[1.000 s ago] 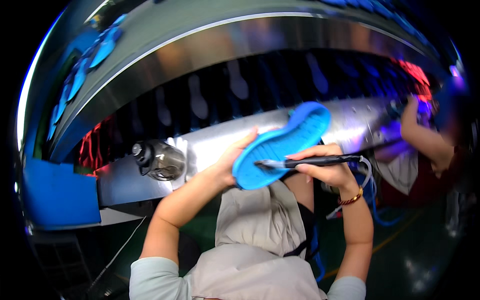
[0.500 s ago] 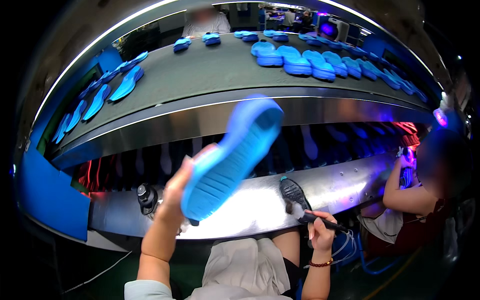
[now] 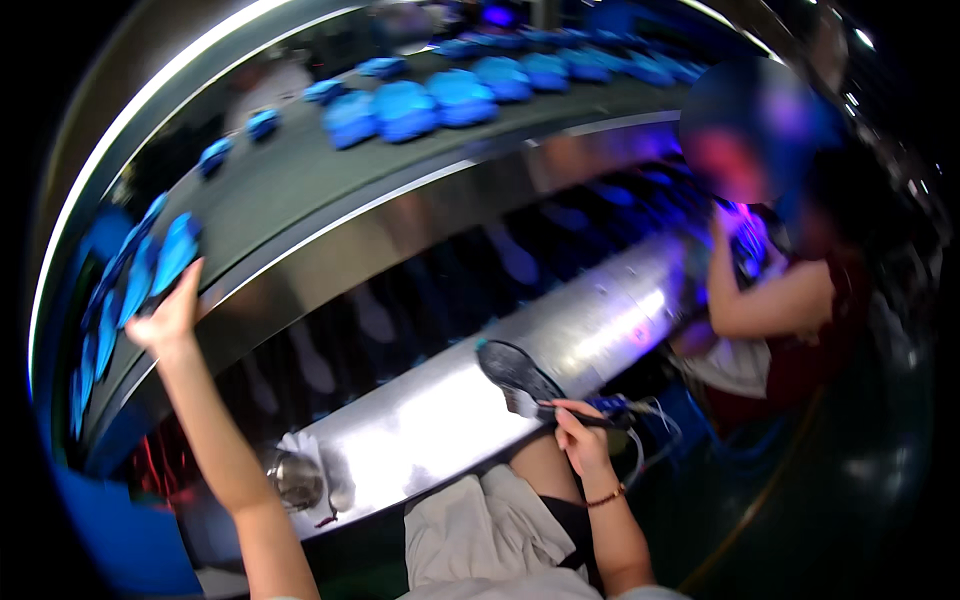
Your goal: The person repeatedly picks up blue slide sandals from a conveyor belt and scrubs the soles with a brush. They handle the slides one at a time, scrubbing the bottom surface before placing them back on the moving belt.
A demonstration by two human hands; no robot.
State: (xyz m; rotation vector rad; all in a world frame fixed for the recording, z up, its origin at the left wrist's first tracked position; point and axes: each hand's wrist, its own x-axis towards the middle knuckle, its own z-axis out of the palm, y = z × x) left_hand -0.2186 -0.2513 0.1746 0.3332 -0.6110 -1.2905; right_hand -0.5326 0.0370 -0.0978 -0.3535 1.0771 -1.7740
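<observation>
My left hand (image 3: pixel 168 322) is stretched out to the conveyor's near edge at the far left, blurred, its fingers apart. Just past its fingertips lies a blue shoe sole (image 3: pixel 178 252), with another blue sole (image 3: pixel 140 275) beside it; whether the hand touches either is unclear. My right hand (image 3: pixel 583 432) is closed around the black handle of a brush (image 3: pixel 522 403), whose pale bristles point left. Those bristles are at the lower edge of a black sole (image 3: pixel 512 366), which rests on the shiny metal ledge (image 3: pixel 400 432).
A conveyor belt (image 3: pixel 300 190) runs across the far side, carrying several blue soles (image 3: pixel 405 110). Under it, a dark shelf holds pale sole shapes (image 3: pixel 515 250). A metal cup (image 3: pixel 295 480) stands on the ledge's left end. A co-worker (image 3: pixel 790 300) sits at right beside purple light.
My left hand has gone left to the conveyor and no longer holds up the blue sole. The brush stays in my right hand by the black sole. The whole view has turned.
</observation>
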